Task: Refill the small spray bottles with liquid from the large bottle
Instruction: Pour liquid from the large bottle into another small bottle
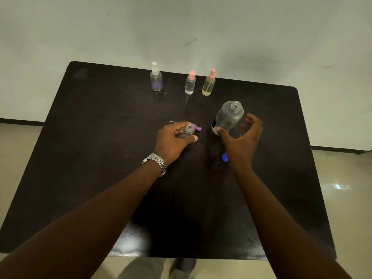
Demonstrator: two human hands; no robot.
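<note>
Holding the small bottle (188, 130) upright on the table (100, 137), the left hand (173, 139) wraps it with fingers and thumb curled round its body. Its neck is open. Purple cap (196, 128) lies just beside it on the far side.

Right hand (241, 137) is spread and cupped round the big bottle (228, 117). The thumb tip is at the bottle's lower side, and the fingers (251, 121) are apart from the wall, so nothing is gripped yet. The big bottle stands mid-table, right of the small one, with its mouth open. Blue cap (224, 157) sits on the table, partly hidden by the right wrist; likely it belongs to the big bottle.

Back row, all capped and upright: white-cap bottle (156, 80), pink-cap bottle (190, 83) with clear liquid low in it, and yellow bottle (209, 84), mostly full of yellowish liquid.

Progress, as a judgement: both caps are off, so prep for this pour is done. The level in the small bottle cannot be told, so the pour may be about to start or already over. Left to do: recapping both. Whether the back three are refilled or waiting is unclear, and the white-cap one looks near empty.
</note>
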